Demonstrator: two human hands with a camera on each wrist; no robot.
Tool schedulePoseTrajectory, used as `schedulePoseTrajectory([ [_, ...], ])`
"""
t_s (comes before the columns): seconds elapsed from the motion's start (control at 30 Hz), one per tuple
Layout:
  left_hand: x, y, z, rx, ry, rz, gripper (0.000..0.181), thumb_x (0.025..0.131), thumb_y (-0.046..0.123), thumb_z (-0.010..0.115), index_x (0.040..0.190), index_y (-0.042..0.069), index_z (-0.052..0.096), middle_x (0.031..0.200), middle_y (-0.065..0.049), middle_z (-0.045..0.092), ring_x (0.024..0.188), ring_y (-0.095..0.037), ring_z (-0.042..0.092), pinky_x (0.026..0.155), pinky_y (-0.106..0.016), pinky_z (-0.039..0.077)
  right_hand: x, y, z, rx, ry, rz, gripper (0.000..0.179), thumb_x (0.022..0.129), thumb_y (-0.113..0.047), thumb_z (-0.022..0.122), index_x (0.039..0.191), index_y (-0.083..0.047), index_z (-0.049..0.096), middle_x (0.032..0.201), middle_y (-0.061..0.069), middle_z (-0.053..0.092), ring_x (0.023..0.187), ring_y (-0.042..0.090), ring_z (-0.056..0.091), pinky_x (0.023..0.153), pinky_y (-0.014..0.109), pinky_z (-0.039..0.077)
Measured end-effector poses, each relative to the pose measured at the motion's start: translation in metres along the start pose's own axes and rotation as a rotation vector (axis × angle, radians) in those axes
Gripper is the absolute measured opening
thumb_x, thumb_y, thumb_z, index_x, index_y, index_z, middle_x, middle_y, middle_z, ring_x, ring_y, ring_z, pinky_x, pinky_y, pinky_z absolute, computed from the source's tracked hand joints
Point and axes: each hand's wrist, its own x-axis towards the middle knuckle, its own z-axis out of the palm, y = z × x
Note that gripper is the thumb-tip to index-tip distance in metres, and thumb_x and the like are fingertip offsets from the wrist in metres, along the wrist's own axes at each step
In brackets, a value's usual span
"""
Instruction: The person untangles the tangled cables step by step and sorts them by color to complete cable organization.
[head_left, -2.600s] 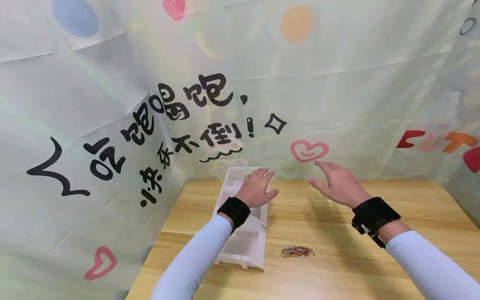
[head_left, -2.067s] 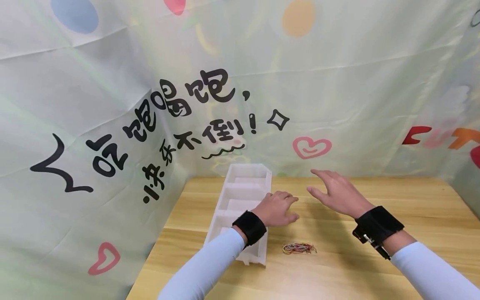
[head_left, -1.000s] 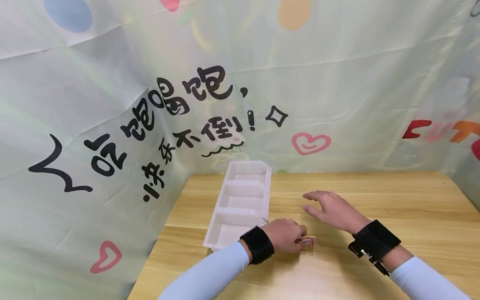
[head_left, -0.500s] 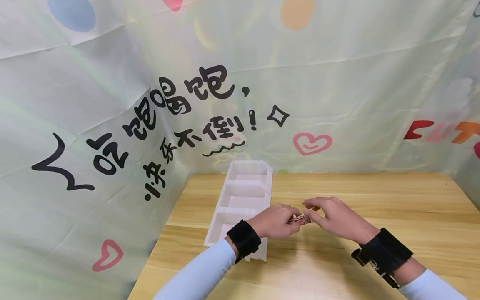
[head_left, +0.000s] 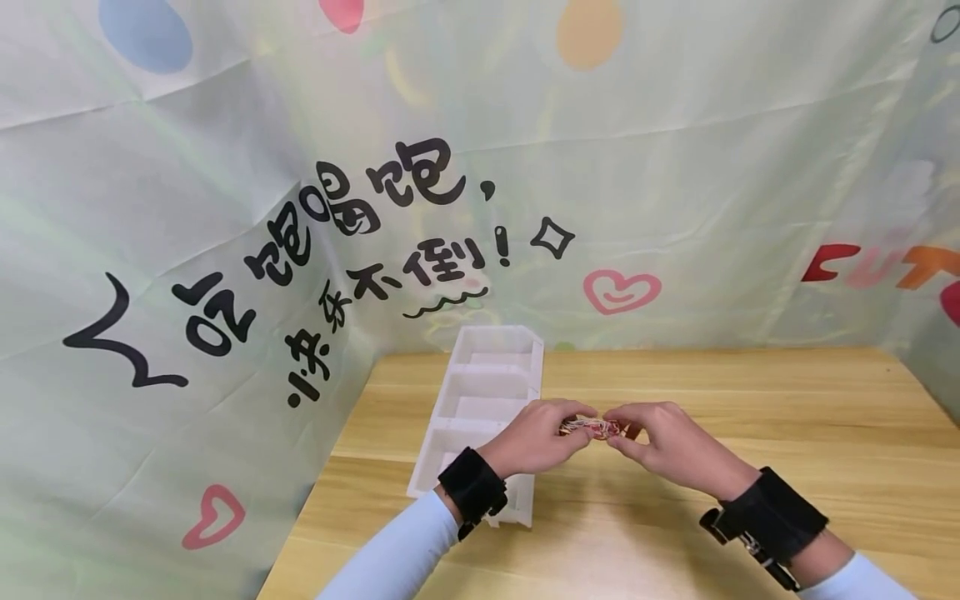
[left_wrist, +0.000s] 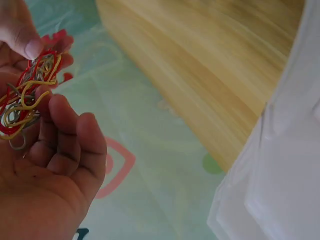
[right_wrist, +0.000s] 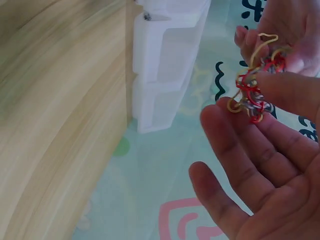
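Note:
A tangled bundle of thin red, yellow and grey wires (head_left: 591,428) is held above the table between both hands. My left hand (head_left: 531,438) pinches its left end between thumb and fingers. My right hand (head_left: 678,446) pinches the right end, its thumb pressing on the wires (right_wrist: 252,95) in the right wrist view. Loops of the bundle (left_wrist: 30,95) stick out past the fingers in the left wrist view. Just left of the hands stands a white tray (head_left: 491,369) divided into compartments; my left hand and wrist cover part of its near end.
The wooden table (head_left: 787,400) extends to the right of the tray. A printed cloth (head_left: 712,208) with black characters and pink hearts hangs behind the table and along its left side.
The left hand reached down to the wires on the table, gripped them and lifted them. The right hand came lower and took the other end. The bundle then shifted slightly left.

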Motion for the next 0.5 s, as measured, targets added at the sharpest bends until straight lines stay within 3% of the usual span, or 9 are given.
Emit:
schedulePoseTrajectory([
  [0.13,-0.005,0.000,-0.003,-0.167,0.114,-0.043,0.040,0.094,0.052,0.044,0.124,0.028,0.053,0.094,0.014,0.062,0.084,0.001,0.054,0.069,-0.023,0.048,-0.001,-0.003,0.001,0.103,0.044,0.027,0.021,0.088,-0.028,0.065,0.108,-0.021,0.065,0.087,-0.014,0.064,0.075,0.002,0.056,0.060,0.030,0.050],
  [0.27,-0.012,0.020,-0.015,-0.381,0.251,-0.074,0.037,0.098,0.040,0.045,0.127,0.019,0.052,0.094,0.003,0.063,0.083,-0.008,0.056,0.072,-0.031,0.047,-0.002,-0.006,0.002,0.198,0.081,0.081,0.027,0.089,-0.034,0.061,0.111,-0.018,0.064,0.085,-0.012,0.065,0.074,0.005,0.058,0.057,0.030,0.050],
  [0.37,-0.016,0.035,-0.019,-0.567,0.309,-0.062,0.036,0.099,0.026,0.044,0.129,0.006,0.049,0.101,-0.011,0.063,0.088,-0.014,0.057,0.079,-0.045,0.047,-0.002,-0.010,0.003,0.270,0.085,0.120,0.030,0.091,-0.036,0.059,0.114,-0.017,0.063,0.085,-0.010,0.066,0.073,0.007,0.060,0.057,0.030,0.050],
  [0.5,-0.013,0.037,-0.007,-0.713,0.350,0.001,0.035,0.100,0.023,0.042,0.128,0.001,0.045,0.108,-0.021,0.060,0.093,-0.018,0.056,0.080,-0.060,0.043,-0.001,-0.019,0.006,0.345,0.099,0.134,0.031,0.093,-0.034,0.056,0.117,-0.016,0.062,0.091,-0.006,0.068,0.075,0.010,0.062,0.059,0.032,0.051],
])
